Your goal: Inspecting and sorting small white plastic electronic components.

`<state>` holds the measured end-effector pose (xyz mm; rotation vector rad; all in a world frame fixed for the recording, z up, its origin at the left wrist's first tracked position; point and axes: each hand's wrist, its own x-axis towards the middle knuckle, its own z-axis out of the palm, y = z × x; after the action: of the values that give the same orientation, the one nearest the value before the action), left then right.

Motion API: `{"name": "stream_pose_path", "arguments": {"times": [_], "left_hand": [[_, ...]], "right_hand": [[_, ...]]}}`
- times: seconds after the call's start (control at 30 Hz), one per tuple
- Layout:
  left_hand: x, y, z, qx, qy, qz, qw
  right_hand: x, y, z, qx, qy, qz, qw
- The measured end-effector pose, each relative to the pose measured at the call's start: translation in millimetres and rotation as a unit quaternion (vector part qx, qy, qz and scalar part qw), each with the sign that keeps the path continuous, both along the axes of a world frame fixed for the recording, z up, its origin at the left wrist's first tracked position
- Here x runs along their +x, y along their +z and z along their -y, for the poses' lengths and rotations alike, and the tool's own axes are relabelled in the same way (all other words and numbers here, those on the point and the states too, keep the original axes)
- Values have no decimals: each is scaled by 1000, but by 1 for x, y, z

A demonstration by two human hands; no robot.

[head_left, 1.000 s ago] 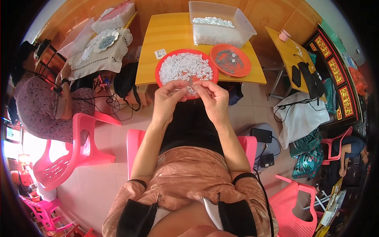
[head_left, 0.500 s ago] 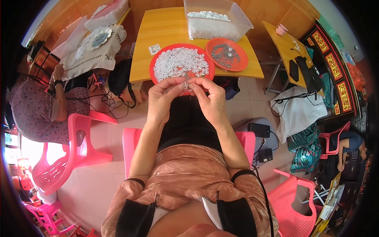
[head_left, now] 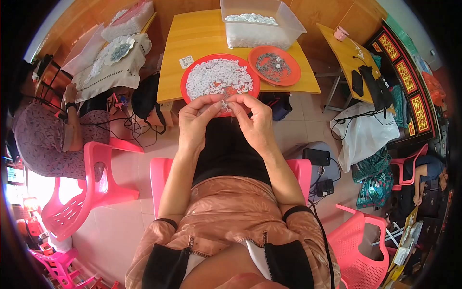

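Left hand (head_left: 195,123) and right hand (head_left: 255,120) meet at near rim of red plate (head_left: 186,79) on yellow table (head_left: 202,33). Fingers of both pinched nearly shut on small pale piece (head_left: 224,102), lying between fingertips, equally close to both; long axis too small to tell. Heap of white pieces (head_left: 219,77) just beyond, on plate. Orange plate (head_left: 288,77) with grey metal bits to right. Clear tub (head_left: 288,21) far side. Small white square label (head_left: 186,61) left of red plate.
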<state>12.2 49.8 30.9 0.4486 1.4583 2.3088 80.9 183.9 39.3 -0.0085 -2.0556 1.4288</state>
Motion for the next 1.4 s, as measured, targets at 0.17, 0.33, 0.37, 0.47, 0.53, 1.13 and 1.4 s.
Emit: {"name": "stream_pose_path", "arguments": {"times": [0.17, 0.33, 0.37, 0.47, 0.53, 1.13, 1.4], "left_hand": [[1, 2, 0, 10, 0, -12, 1000], [2, 3, -1, 4, 4, -28, 1000], [2, 4, -1, 3, 5, -38, 999], [4, 5, -3, -8, 17, -58, 998], [5, 5, -4, -17, 28, -69, 997], [7, 2, -7, -52, 53, -132, 988], [8, -2, -12, -73, 71, -117, 988]], "right_hand": [[0, 0, 0, 20, -14, -1, 1000], [1, 2, 2, 22, -9, 4, 1000], [1, 1, 1, 22, -9, 4, 1000], [-1, -3, 0, 46, -15, -10, 999], [-1, -2, 1, 79, -30, -22, 996], [-3, -6, 5, 65, -26, -23, 997], [-6, -13, 1, 31, -23, 12, 999]]}}
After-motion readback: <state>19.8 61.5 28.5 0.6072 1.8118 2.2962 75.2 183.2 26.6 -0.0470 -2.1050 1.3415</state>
